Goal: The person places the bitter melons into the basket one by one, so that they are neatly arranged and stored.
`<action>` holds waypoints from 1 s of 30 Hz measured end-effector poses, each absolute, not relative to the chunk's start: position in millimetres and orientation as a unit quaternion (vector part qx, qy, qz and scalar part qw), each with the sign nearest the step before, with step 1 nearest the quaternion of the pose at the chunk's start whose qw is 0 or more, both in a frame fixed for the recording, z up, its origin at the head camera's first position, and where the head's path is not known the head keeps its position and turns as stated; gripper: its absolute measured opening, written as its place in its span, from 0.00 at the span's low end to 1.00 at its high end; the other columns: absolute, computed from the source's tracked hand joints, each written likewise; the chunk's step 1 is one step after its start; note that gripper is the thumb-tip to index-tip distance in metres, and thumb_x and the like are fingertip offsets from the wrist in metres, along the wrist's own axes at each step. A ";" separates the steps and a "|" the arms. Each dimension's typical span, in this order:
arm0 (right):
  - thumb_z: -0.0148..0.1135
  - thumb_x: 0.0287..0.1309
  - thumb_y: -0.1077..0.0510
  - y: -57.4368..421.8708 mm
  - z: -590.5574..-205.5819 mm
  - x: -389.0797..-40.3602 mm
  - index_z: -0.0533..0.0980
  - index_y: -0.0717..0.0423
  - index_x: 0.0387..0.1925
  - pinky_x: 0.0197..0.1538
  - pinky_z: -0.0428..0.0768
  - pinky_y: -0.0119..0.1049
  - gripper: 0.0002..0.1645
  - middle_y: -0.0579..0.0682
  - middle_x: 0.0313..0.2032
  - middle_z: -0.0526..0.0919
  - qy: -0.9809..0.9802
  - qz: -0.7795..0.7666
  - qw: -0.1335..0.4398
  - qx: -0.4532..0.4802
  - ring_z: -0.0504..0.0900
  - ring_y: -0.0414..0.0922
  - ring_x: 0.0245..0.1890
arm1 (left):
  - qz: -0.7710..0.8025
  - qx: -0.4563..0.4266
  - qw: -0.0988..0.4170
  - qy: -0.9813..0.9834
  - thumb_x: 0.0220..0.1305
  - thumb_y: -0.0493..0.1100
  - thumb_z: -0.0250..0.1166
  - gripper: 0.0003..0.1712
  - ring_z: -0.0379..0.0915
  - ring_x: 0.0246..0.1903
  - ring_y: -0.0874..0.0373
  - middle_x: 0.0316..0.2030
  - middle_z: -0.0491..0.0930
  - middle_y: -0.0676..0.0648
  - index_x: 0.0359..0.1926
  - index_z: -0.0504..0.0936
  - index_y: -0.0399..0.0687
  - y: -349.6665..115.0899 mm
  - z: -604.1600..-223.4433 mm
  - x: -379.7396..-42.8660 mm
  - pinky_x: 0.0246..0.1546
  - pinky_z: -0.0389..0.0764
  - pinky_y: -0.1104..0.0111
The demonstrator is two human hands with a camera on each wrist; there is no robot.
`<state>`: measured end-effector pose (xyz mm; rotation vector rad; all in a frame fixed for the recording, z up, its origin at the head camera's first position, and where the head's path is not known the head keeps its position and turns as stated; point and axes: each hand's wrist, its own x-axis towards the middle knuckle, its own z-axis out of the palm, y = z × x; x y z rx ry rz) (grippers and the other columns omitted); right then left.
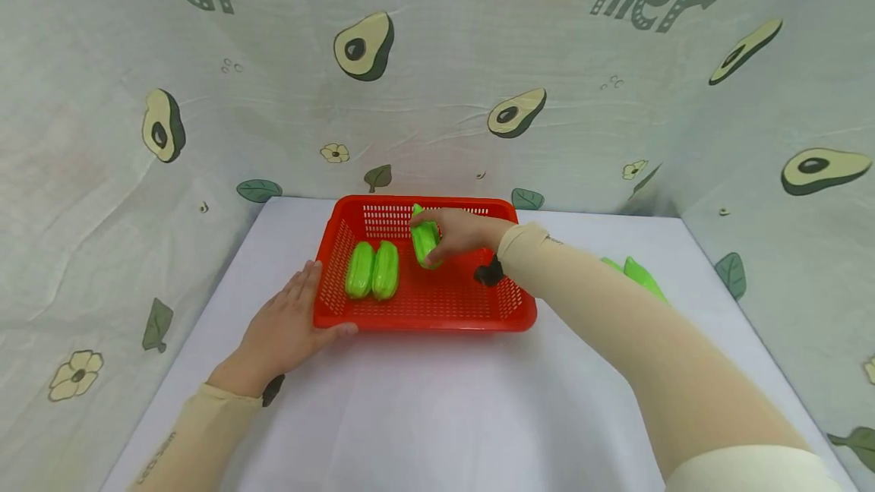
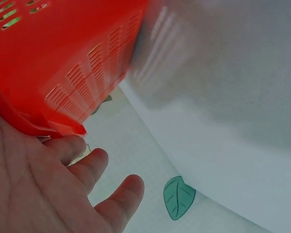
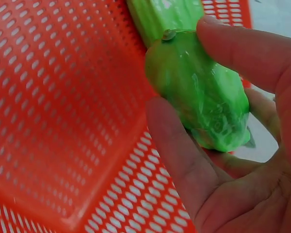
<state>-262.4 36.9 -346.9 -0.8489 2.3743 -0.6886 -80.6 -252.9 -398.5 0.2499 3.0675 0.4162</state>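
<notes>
A red perforated plastic basket [image 1: 424, 323] stands on the white table. Two shiny green ribbed gourds [image 1: 386, 270] lie side by side at its left. Inside the basket, right of that pair, my right hand [image 1: 459, 234] grips another green ribbed gourd [image 3: 199, 92] between thumb and fingers. In the right wrist view, a further green gourd surface [image 3: 160, 17] shows behind the held one. My left hand [image 1: 290, 317] rests with straight fingers against the basket's front left corner. The left wrist view shows the basket rim [image 2: 19, 124] against that palm.
More green gourds [image 1: 642, 276] lie on the table at the right, partly hidden behind the right forearm. A pale cloth printed with avocados [image 1: 364, 46] and leaves hangs behind and at the sides. The table's left edge runs beyond the left hand.
</notes>
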 end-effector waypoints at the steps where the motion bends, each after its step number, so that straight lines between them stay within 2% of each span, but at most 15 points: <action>1: 0.78 0.52 0.53 33.6 -351.0 -263.0 0.67 0.42 0.71 0.53 0.77 0.38 0.45 0.50 0.55 0.72 0.877 -0.248 0.261 -0.318 0.70 0.48 0.53 | 0.134 0.081 0.017 0.988 0.51 0.85 0.51 0.74 0.46 0.72 0.32 0.76 0.46 0.31 0.77 0.42 0.32 -252.6 -398.9 -80.8 0.67 0.57 0.41; 6: 0.78 0.52 0.52 21.5 -368.4 -262.5 0.67 0.47 0.72 0.58 0.74 0.40 0.47 0.50 0.58 0.72 0.880 -0.220 0.266 -0.327 0.71 0.47 0.53 | 0.135 0.082 0.016 0.987 0.50 0.85 0.52 0.74 0.47 0.72 0.32 0.75 0.47 0.31 0.77 0.43 0.32 -251.4 -398.4 -81.2 0.67 0.58 0.42; 11: 0.76 0.54 0.51 14.2 -378.2 -259.4 0.67 0.47 0.71 0.64 0.70 0.44 0.45 0.51 0.64 0.70 0.881 -0.200 0.281 -0.325 0.69 0.47 0.58 | 0.134 0.082 0.019 0.987 0.51 0.85 0.52 0.74 0.47 0.72 0.32 0.75 0.47 0.31 0.77 0.44 0.31 -250.6 -396.3 -80.6 0.68 0.58 0.42; 18: 0.76 0.54 0.51 8.4 -386.8 -256.8 0.67 0.47 0.70 0.64 0.70 0.43 0.43 0.51 0.59 0.73 0.877 -0.194 0.295 -0.326 0.70 0.47 0.57 | 0.129 0.084 0.013 0.988 0.51 0.85 0.52 0.74 0.47 0.72 0.33 0.75 0.47 0.31 0.76 0.45 0.30 -249.5 -397.1 -82.4 0.68 0.58 0.43; 22: 0.76 0.55 0.50 5.6 -390.3 -256.5 0.67 0.46 0.71 0.66 0.68 0.44 0.44 0.51 0.61 0.72 0.879 -0.190 0.297 -0.321 0.70 0.47 0.59 | 0.128 0.081 0.014 0.988 0.51 0.84 0.53 0.74 0.47 0.72 0.33 0.75 0.47 0.31 0.77 0.44 0.31 -249.4 -397.6 -83.2 0.67 0.58 0.42; 30: 0.76 0.54 0.48 0.3 -394.7 -257.7 0.61 0.53 0.73 0.68 0.66 0.45 0.50 0.53 0.63 0.72 0.882 -0.192 0.289 -0.320 0.70 0.48 0.62 | 0.125 0.079 0.013 0.989 0.52 0.83 0.55 0.73 0.47 0.72 0.33 0.75 0.47 0.31 0.76 0.44 0.30 -250.4 -397.7 -84.4 0.67 0.58 0.42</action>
